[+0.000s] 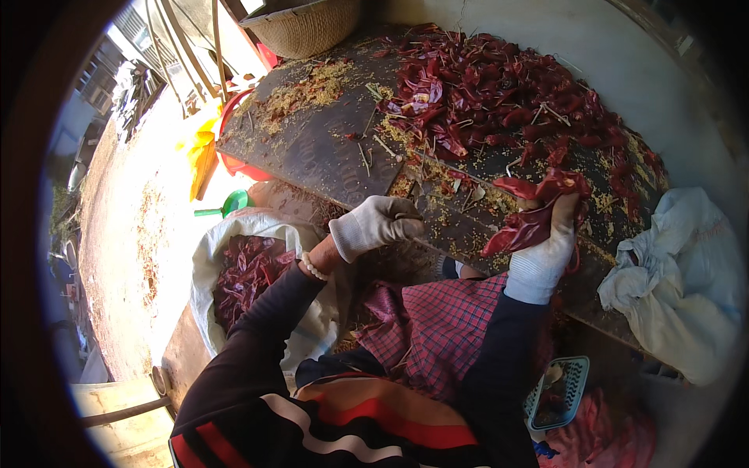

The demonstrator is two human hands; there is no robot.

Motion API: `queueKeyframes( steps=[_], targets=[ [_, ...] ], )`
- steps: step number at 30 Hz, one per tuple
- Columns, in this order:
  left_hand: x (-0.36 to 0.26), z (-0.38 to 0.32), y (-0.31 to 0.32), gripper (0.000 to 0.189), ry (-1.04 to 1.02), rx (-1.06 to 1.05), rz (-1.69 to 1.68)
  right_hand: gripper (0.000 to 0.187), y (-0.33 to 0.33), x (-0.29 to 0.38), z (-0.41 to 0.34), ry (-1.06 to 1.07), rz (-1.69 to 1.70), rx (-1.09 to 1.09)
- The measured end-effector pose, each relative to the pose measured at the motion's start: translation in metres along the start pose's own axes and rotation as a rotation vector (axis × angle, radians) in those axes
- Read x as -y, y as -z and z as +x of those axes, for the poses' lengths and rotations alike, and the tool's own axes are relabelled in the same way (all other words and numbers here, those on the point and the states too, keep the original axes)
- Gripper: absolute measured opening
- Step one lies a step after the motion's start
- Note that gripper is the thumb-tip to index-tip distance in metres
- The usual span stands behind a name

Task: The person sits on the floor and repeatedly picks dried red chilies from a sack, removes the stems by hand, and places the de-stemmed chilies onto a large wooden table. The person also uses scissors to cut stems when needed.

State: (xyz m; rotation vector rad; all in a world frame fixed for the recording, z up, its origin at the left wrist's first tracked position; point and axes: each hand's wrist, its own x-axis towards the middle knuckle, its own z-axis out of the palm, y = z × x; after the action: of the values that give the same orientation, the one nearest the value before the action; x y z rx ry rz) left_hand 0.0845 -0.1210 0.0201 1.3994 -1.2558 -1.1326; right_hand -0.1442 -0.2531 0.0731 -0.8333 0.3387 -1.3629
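My right hand (544, 245), in a pale work glove, grips several dried red chili peppers (518, 228) above the near edge of the dark board (327, 155). My left hand (380, 225), gloved too, is curled near the board's front edge; whether something small lies between its fingers cannot be told. A large heap of dried red chili peppers (480, 93) covers the far right of the board. Yellow seeds (304, 93) and loose stems lie scattered over it. Left of my lap, an open white woven sack (205, 263) holds more dried red peppers (248, 275).
A woven basket (304, 29) stands at the board's far edge. At right lies a white sack (679, 275), with a light-blue plastic basket (579, 380) lower down. A green plastic scoop (234, 203) and a red basin (234, 167) are at left. A wall (643, 88) borders the board.
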Motion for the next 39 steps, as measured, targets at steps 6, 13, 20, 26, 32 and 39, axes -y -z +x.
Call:
queueKeyframes(
  steps=[6, 13, 20, 26, 32, 39],
  targets=[
    [0.021, 0.071, -0.015, 0.026, -0.152, -0.102, 0.634, 0.037, 0.037, 0.036, 0.019, 0.030, 0.492, 0.116],
    [0.032, 0.185, -0.034, 0.019, -0.266, -0.423, 0.903, 0.045, 0.045, 0.039, 0.029, -0.107, 0.779, 0.169],
    [0.024, 0.253, -0.055, 0.021, -0.177, -0.311, 1.118, 0.044, 0.053, 0.041, 0.035, 0.013, 0.735, 0.267],
    [0.029, 0.271, -0.067, 0.017, -0.133, -0.251, 1.265, 0.043, 0.053, 0.048, 0.032, 0.057, 0.631, 0.174],
    [0.037, 0.259, -0.042, 0.022, -0.210, -0.301, 1.164, 0.042, 0.062, 0.031, 0.037, 0.061, 0.611, 0.187],
    [-0.009, 0.195, -0.037, 0.025, -0.535, -0.342, 0.979, 0.034, 0.035, 0.042, 0.023, 0.015, -0.219, -0.115]
  ],
)
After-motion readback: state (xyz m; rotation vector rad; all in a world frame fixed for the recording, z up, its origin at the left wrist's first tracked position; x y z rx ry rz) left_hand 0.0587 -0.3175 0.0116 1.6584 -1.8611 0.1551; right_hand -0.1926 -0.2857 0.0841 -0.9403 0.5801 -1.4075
